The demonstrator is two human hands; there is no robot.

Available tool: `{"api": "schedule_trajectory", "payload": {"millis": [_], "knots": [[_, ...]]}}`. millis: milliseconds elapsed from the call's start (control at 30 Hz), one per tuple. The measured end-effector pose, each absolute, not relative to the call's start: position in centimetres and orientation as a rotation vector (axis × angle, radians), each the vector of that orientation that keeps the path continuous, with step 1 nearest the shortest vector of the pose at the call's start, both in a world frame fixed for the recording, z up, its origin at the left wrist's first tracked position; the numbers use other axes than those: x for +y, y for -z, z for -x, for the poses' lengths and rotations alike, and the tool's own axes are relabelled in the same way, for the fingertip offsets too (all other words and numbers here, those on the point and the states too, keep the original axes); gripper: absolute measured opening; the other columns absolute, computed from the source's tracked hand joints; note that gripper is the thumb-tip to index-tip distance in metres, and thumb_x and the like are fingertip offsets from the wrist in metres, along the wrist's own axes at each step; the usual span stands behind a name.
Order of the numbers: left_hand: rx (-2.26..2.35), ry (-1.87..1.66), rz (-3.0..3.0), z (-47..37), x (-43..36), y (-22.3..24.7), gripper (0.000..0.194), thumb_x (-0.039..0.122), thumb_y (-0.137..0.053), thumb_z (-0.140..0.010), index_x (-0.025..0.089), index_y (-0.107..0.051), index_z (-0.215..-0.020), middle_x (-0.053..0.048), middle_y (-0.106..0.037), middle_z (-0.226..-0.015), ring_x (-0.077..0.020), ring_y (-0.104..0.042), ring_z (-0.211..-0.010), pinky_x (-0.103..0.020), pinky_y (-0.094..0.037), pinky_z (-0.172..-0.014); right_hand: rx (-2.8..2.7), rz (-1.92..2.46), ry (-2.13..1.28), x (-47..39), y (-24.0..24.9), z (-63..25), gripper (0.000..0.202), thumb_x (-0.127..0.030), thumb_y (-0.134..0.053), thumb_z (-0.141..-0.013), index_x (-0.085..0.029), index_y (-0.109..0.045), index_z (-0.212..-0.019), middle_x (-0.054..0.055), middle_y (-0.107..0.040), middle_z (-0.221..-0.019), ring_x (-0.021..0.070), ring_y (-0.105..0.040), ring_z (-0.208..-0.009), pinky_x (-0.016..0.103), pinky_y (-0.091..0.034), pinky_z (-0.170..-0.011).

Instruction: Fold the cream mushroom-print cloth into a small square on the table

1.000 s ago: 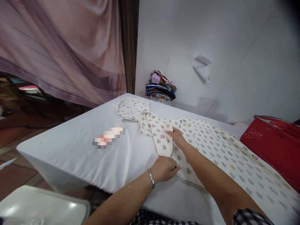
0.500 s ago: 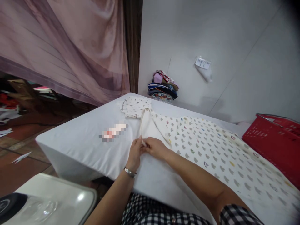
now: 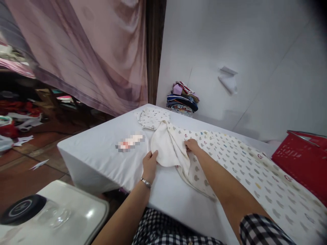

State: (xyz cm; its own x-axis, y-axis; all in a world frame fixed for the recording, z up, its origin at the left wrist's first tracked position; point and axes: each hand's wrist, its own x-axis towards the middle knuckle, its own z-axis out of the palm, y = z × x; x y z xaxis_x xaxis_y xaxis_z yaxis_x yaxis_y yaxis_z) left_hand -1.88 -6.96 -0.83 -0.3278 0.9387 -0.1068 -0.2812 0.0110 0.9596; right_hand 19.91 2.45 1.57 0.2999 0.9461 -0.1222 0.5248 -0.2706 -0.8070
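Note:
A long piece of white fabric (image 3: 224, 149) printed with grey shapes and small coloured figures lies over the white-covered table (image 3: 102, 144). Its near left end is turned over, so the plain white underside (image 3: 165, 149) shows. At the left edge of that turned part, my left hand (image 3: 150, 164) is closed with the cloth pinched by thumb and fingers. My right hand (image 3: 192, 145) reaches over the fabric to the right and pinches a fold of it; its fingertips are partly hidden. Beyond the hands, a folded white cloth with small dark prints (image 3: 154, 118) touches the fabric's far end.
A blurred-out item (image 3: 130, 142) lies on the table to the left. A red basket (image 3: 302, 160) stands at the right. Folded clothes (image 3: 182, 98) are stacked by the wall. Lower left, a white surface (image 3: 79, 204) carries a clear container with a dark lid (image 3: 24, 208).
My hands, close together before, are now apart: the right has moved right and farther over the fabric. The fabric's white end is spread wider between them. The view has shifted slightly left.

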Motion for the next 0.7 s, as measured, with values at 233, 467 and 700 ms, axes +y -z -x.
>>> {"api": "schedule_trajectory", "payload": {"millis": [233, 467, 700], "knots": [[1.189, -1.539, -0.679, 1.7, -7.1, 0.5, 0.038, 0.04, -0.066, -0.06, 0.015, -0.062, -0.088, -0.002, -0.063, -0.077, -0.0135, -0.053, -0.063, -0.026, -0.041, -0.057, -1.263, 1.778, -0.878, 3.4, -2.4, -17.8, 0.009, -0.024, -0.056, -0.071, -0.015, -0.057, -0.072, -0.001, -0.054, -0.054, 0.0131, -0.051, -0.052, 0.024, -0.04, -0.05], [1.23, -1.568, -0.865, 1.6, -7.0, 0.9, 0.024, 0.037, -0.057, -0.07, 0.015, -0.063, -0.077, 0.0, -0.059, -0.068, -0.0131, -0.05, -0.065, -0.023, -0.038, -0.059, -1.976, 1.196, -0.617, -1.0, -3.8, -11.2, 0.014, -0.032, -0.054, -0.074, -0.019, -0.06, -0.078, -0.005, -0.052, -0.062, 0.0112, -0.046, -0.06, 0.022, -0.035, -0.059], [1.316, -1.613, -0.891, 2.0, -7.0, 1.1, 0.02, 0.03, -0.052, -0.073, 0.016, -0.063, -0.082, -0.002, -0.061, -0.077, -0.0137, -0.05, -0.071, -0.024, -0.039, -0.066, -2.207, 1.198, -0.386, -3.7, -3.4, -7.7, 0.012, -0.022, -0.048, -0.079, -0.019, -0.059, -0.078, -0.002, -0.055, -0.067, 0.0124, -0.046, -0.062, 0.023, -0.032, -0.06]]}}
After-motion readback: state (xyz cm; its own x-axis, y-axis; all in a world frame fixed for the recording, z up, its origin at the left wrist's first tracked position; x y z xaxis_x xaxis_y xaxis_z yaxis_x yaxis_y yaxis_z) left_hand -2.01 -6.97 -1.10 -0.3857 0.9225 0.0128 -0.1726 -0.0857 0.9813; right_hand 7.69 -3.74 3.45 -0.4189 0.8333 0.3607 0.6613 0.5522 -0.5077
